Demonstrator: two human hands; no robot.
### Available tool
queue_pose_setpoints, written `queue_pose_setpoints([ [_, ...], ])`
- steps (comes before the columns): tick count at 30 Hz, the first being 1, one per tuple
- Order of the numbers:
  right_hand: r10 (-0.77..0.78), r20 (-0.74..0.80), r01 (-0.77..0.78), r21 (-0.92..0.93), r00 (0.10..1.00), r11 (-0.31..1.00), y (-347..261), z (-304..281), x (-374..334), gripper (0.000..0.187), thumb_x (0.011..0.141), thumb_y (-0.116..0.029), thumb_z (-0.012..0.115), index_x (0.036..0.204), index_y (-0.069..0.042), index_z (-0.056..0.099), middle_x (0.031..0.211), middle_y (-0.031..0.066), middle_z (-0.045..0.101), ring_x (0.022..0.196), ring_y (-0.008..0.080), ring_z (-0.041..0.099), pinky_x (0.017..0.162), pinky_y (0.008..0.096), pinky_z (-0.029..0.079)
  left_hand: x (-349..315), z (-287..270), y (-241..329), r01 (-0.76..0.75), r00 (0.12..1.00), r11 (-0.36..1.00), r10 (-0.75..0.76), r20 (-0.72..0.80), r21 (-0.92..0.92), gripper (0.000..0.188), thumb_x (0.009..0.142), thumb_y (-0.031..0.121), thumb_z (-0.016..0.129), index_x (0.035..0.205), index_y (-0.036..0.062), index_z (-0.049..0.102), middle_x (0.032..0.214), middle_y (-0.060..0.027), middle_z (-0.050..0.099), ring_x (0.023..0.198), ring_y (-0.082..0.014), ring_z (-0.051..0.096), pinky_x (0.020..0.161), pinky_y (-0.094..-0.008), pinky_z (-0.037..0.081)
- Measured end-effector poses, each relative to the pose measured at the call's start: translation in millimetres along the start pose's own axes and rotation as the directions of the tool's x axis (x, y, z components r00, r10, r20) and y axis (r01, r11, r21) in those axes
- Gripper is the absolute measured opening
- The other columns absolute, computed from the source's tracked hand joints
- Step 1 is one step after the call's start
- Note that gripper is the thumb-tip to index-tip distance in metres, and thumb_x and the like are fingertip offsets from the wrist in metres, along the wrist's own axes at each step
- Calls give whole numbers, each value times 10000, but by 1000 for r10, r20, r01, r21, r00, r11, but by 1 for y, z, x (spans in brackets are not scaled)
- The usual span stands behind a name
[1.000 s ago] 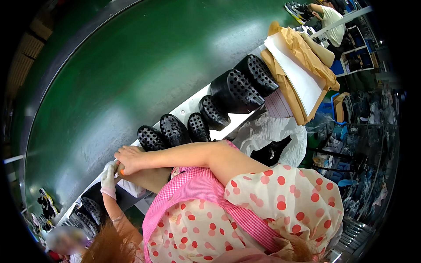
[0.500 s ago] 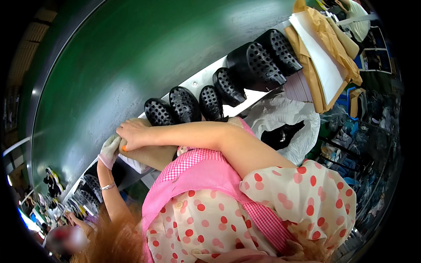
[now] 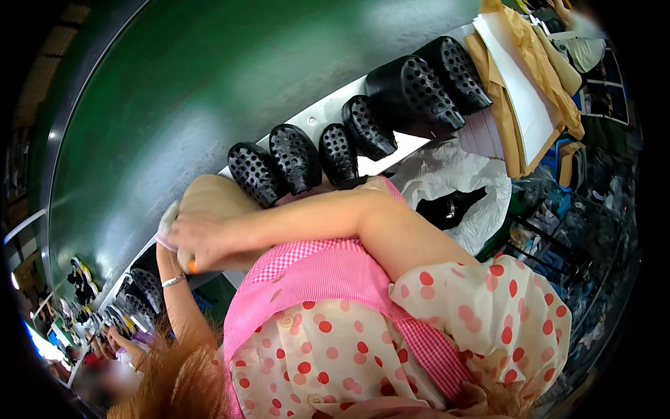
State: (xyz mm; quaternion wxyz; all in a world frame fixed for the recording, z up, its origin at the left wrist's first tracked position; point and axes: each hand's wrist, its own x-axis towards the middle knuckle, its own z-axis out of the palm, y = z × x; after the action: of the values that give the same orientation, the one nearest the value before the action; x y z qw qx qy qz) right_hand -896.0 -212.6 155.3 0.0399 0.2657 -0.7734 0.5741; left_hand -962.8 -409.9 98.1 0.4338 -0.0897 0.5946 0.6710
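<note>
Evidently, head view: beige rounded pc. [image 3: 218,198], kind unclear, upper L of pink apron [image 3: 314,279]; R hand [image 3: 199,241] bent-fingered against it, L hand [image 3: 167,222] gloved, alongside, prob. steadying; both grips can't tell. Blk. perforated soles [image 3: 294,159] above apron, upturned, prob. for access.

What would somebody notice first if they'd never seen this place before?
Probably the row of black shoe shapes full of holes, lined up beside the big green surface. Then the red-dotted blouse and pink apron, low in the middle. Crumpled brown paper stands out at upper right.
</note>
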Motion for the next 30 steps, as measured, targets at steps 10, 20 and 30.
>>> queue_pose_setpoints([
  [10,200,102,-198,-31,974,980,18,-29,2,399,654,-260,725,955,-37,589,1023,147,570,1034,309,528,879,402,444,-20,49,28,-196,974,964,212,-77,177,340,988,215,466,1235,-7,537,1216,-122,574,1125,-211,545,956,-347,445],
  [20,251,59,-244,-113,966,963,15,-31,1,437,650,-223,707,1000,-22,539,1025,168,535,1012,345,515,838,441,437,-29,32,38,-21,982,999,13,188,37,388,971,155,442,1306,-40,452,1268,-174,530,1175,-226,519,1014,-363,391],
  [30,154,206,-231,433,966,871,-2,-13,-3,210,706,-141,673,807,-23,532,779,147,604,734,307,599,671,409,454,-12,66,28,-143,990,989,142,-28,-38,461,947,240,496,1316,-31,443,1270,-173,530,1175,-238,520,989,-373,419],
])
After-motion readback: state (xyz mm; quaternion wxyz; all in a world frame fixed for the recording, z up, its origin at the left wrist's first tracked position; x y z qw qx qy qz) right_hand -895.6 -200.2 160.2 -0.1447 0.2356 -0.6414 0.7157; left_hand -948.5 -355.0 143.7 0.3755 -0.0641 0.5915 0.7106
